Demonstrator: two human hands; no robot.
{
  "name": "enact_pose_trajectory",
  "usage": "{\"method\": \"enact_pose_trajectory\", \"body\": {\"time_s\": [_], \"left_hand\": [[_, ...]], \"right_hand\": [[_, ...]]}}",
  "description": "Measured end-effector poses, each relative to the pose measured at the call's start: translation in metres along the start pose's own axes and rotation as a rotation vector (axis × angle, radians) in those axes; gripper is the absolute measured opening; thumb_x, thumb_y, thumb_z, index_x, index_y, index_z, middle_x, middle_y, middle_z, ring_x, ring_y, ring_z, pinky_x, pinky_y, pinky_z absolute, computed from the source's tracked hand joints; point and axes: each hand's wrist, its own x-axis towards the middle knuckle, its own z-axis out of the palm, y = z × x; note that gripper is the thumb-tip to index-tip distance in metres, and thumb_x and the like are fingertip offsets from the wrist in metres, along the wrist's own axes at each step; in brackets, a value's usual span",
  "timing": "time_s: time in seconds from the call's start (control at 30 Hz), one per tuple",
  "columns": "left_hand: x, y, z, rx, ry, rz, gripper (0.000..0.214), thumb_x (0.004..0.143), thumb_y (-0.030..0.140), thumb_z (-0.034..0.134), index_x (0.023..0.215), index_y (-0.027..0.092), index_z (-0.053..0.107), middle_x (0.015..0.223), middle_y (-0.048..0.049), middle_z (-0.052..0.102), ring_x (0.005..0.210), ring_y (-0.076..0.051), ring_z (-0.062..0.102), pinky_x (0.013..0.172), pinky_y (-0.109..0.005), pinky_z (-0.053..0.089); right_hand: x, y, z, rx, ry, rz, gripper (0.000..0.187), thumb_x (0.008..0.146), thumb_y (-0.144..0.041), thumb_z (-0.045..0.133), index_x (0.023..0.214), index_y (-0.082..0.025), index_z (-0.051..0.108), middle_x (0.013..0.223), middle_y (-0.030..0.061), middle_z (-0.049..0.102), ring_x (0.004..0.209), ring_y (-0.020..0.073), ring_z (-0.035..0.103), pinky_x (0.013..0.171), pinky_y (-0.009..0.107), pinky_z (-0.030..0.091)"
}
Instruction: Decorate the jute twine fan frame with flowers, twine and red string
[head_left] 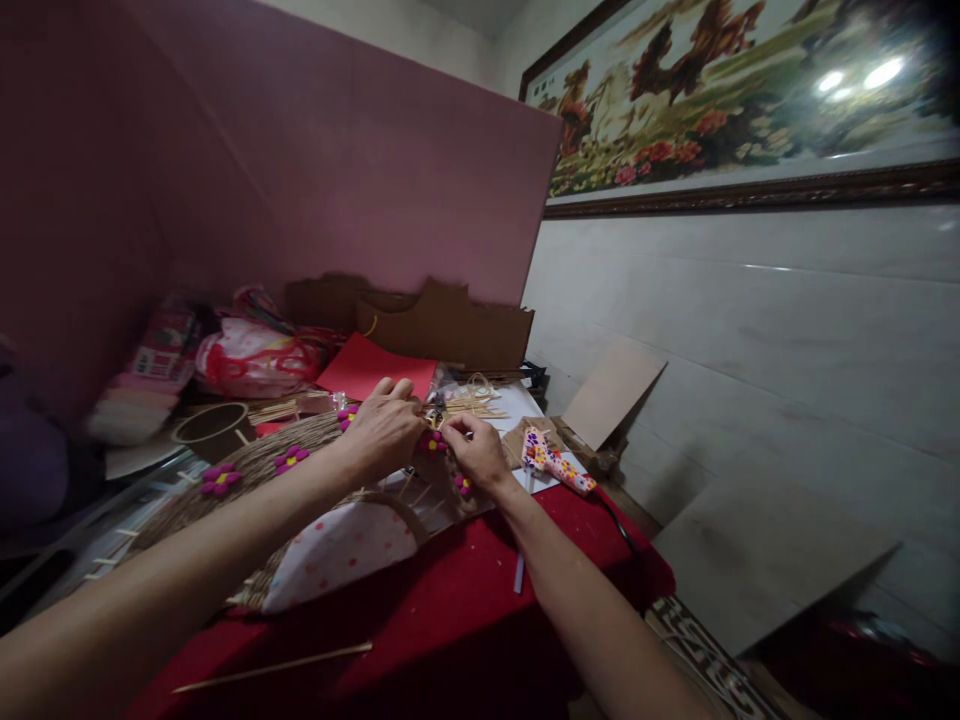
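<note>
A craft piece wrapped in brown twine [259, 460] lies on the table, with magenta felt-like flowers with yellow centres along it. My left hand [386, 428] is over its right part, fingers bent inward and their tips mostly hidden. Close beside it, my right hand [476, 452] pinches at the twine piece's edge near a magenta flower [433, 442]; what lies between thumb and finger is too small to name. Below the hands sits a half-round white panel with pink dots [341, 550]. To the right rests a flower-patterned glue gun [559, 463] with a glue stick [519, 573] nearby.
A red cloth [450, 620] covers the table, with a thin wooden stick [274, 668] at the front. Behind are red paper [379, 368], torn cardboard [442, 325], a cardboard ring [215, 432], thin sticks [472, 402] and a plastic bag [259, 358]. A tiled wall [750, 330] stands right.
</note>
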Motion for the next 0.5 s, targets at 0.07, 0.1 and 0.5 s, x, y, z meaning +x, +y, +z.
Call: {"method": "enact_pose_trajectory", "body": {"time_s": [0.07, 0.1, 0.5], "left_hand": [[-0.0009, -0.0017, 0.0002, 0.001, 0.006, -0.033, 0.012, 0.079, 0.022, 0.058, 0.071, 0.018, 0.067, 0.072, -0.0101, 0.066, 0.086, -0.027, 0.048, 0.073, -0.040, 0.028], [-0.0014, -0.0025, 0.0002, -0.006, 0.014, -0.048, 0.012, 0.079, 0.022, 0.058, 0.074, 0.018, 0.067, 0.073, -0.0099, 0.067, 0.087, -0.027, 0.048, 0.073, -0.040, 0.029], [-0.0056, -0.0063, 0.0035, -0.056, 0.065, 0.008, 0.010, 0.079, 0.024, 0.061, 0.077, 0.023, 0.071, 0.081, -0.0087, 0.067, 0.097, -0.028, 0.046, 0.079, -0.041, 0.030]], "right_hand": [[-0.0001, -0.0002, -0.0001, -0.001, -0.004, 0.000, 0.016, 0.079, -0.027, 0.053, 0.072, -0.019, 0.065, 0.070, 0.0006, 0.067, 0.067, 0.0152, 0.059, 0.066, 0.025, 0.043], [-0.0002, -0.0003, -0.0001, -0.001, -0.004, 0.001, 0.016, 0.079, -0.027, 0.053, 0.072, -0.019, 0.065, 0.070, 0.0005, 0.066, 0.067, 0.0152, 0.059, 0.066, 0.025, 0.043], [0.0019, 0.0026, 0.0025, 0.014, -0.006, 0.033, 0.018, 0.081, -0.030, 0.051, 0.075, -0.018, 0.064, 0.072, 0.0019, 0.067, 0.068, 0.0156, 0.060, 0.065, 0.025, 0.044]]}}
